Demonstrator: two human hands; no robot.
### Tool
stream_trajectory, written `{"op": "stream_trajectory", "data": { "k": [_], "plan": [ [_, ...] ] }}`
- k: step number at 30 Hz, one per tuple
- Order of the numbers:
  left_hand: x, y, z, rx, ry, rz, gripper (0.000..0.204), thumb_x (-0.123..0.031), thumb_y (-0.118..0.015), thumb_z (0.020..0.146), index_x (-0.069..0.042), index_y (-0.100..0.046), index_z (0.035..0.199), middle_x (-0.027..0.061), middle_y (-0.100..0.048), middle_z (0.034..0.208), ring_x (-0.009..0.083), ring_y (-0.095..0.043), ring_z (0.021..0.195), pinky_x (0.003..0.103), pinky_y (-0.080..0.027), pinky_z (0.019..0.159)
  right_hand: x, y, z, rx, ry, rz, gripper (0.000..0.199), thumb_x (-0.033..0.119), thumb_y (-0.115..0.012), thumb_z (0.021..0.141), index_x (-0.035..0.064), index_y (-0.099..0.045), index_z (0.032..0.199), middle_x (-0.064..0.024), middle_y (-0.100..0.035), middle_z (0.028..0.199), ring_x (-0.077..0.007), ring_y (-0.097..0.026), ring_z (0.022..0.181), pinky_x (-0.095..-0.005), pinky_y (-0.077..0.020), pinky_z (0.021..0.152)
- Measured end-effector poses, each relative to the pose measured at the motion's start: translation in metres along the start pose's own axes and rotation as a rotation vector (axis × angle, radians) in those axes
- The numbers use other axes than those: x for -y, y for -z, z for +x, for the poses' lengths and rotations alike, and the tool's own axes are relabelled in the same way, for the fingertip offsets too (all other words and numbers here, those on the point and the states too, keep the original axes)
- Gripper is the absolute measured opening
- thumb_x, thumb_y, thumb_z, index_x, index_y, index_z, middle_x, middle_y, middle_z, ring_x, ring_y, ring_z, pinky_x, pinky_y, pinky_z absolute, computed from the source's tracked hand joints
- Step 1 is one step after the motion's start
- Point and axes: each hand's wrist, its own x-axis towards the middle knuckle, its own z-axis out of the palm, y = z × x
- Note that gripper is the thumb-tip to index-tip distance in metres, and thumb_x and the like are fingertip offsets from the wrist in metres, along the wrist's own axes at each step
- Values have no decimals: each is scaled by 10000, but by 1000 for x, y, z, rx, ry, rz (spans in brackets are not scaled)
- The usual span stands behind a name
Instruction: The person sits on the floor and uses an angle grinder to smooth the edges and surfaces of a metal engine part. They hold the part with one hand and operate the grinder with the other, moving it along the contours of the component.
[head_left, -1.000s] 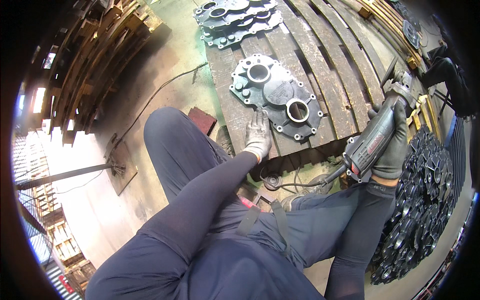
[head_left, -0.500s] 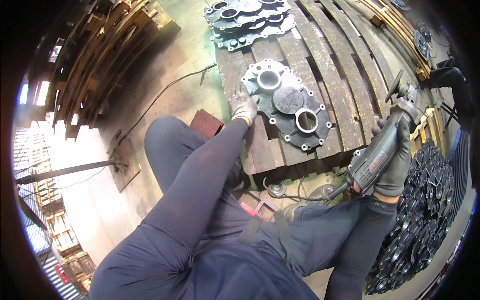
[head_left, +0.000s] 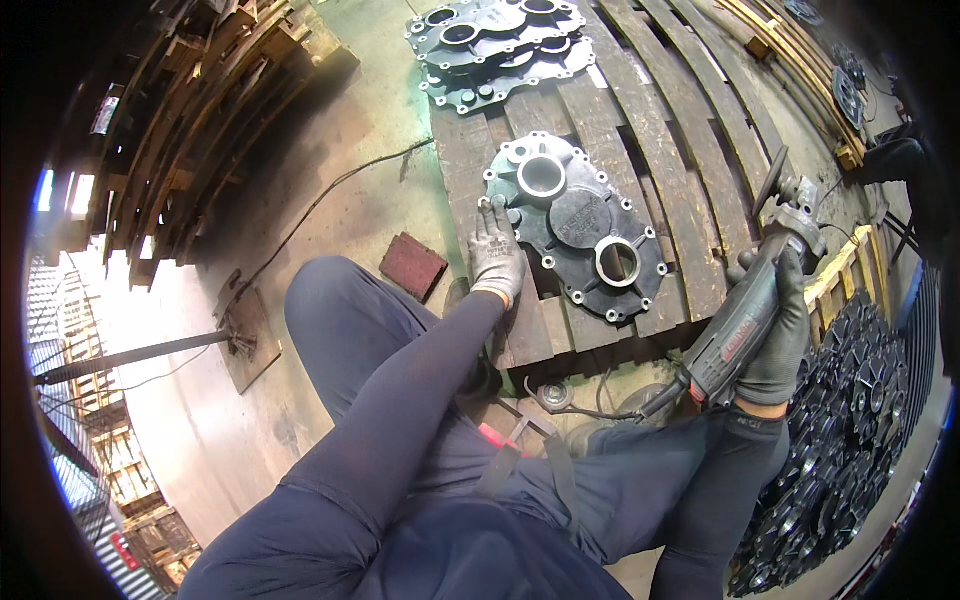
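A dark metal housing cover (head_left: 583,222) with two large round openings and bolt holes around its rim lies flat on a wooden pallet (head_left: 690,215). My left hand (head_left: 496,255), in a grey glove, rests at the cover's left edge. Its fingers are stretched out, with the tips touching the rim. In my right hand (head_left: 780,345), also gloved, is an angle grinder (head_left: 745,325), held to the right of the cover. The grinder's disc (head_left: 770,183) points away from me, apart from the cover; I cannot tell whether it spins.
More covers (head_left: 500,55) are stacked at the pallet's far left. A large pile of dark castings (head_left: 840,440) stands at right. A reddish-brown block (head_left: 413,267) lies on the floor near my left knee. Stacked pallets (head_left: 190,130) rise at far left; a cable (head_left: 330,185) crosses the floor.
My left hand's fingers now lie straighter along the cover's edge. The grinder has shifted slightly left, its disc turned more edge-on. The whole view has moved a little.
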Motion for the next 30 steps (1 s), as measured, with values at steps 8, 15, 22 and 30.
{"op": "stream_trajectory", "data": {
  "k": [8,15,22,30],
  "plan": [
    [21,-7,18,-118,29,3,733,-177,-558,1022,4,-392,1713,224,-418,1785,384,-397,1653,537,-301,1335,-2,-15,-2,-29,-22,21,546,479,-776,1063,19,-675,1340,-115,-794,1100,-173,-795,906,-288,-652,735],
    [-14,23,37,-340,9,-211,606,-142,-652,1004,19,-523,1574,225,-709,1367,416,-668,1269,561,-515,1089,3,-11,-4,-85,-6,-54,572,468,-738,1091,-50,-698,1330,-171,-795,1139,-209,-795,932,-327,-646,790],
    [-5,40,139,14,-198,-257,599,-431,-509,1137,-16,-590,1561,252,-640,1574,438,-612,1446,531,-483,1221,-8,1,0,-103,19,-61,553,396,-728,1113,-78,-661,1389,-186,-799,1126,-233,-805,926,-339,-653,827],
    [2,23,136,-249,-215,-156,612,-482,-601,1125,-24,-619,1530,260,-701,1479,422,-681,1360,527,-510,1170,-6,-3,-3,-95,-28,-57,525,378,-745,1102,-72,-693,1367,-172,-804,1075,-226,-805,899,-338,-659,783]
  ]
}}
